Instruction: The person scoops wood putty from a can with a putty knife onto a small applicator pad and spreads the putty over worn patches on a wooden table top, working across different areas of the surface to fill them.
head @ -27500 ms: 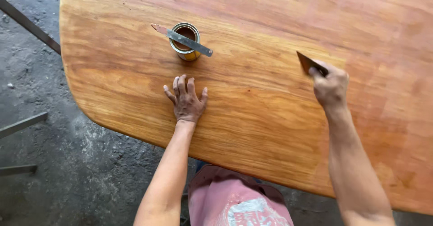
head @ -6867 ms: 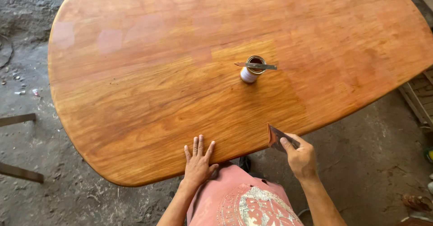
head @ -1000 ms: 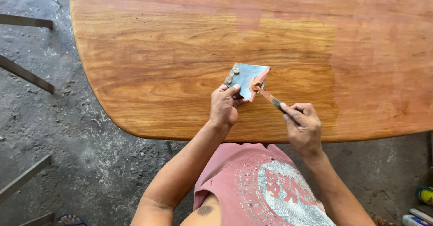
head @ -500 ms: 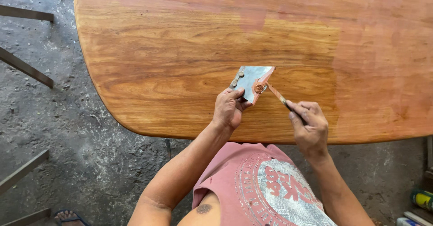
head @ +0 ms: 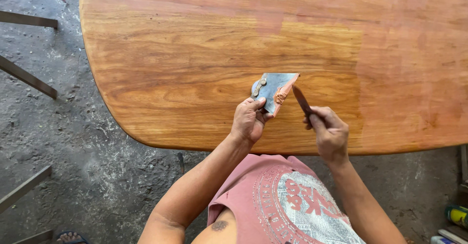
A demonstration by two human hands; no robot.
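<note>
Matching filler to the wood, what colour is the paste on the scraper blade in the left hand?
Reddish-orange paste on the grey scraper blade, head view.

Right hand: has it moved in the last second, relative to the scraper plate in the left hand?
Yes. The right hand and its small knife have drawn back rightward off the scraper plate, leaving a gap.

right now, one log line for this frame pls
left hand: holds putty-smeared scraper blade | right hand: holds thin knife, tip close beside the blade | both over wooden tabletop

Putty-smeared scraper (head: 274,90) over wooden tabletop (head: 195,68)
</note>
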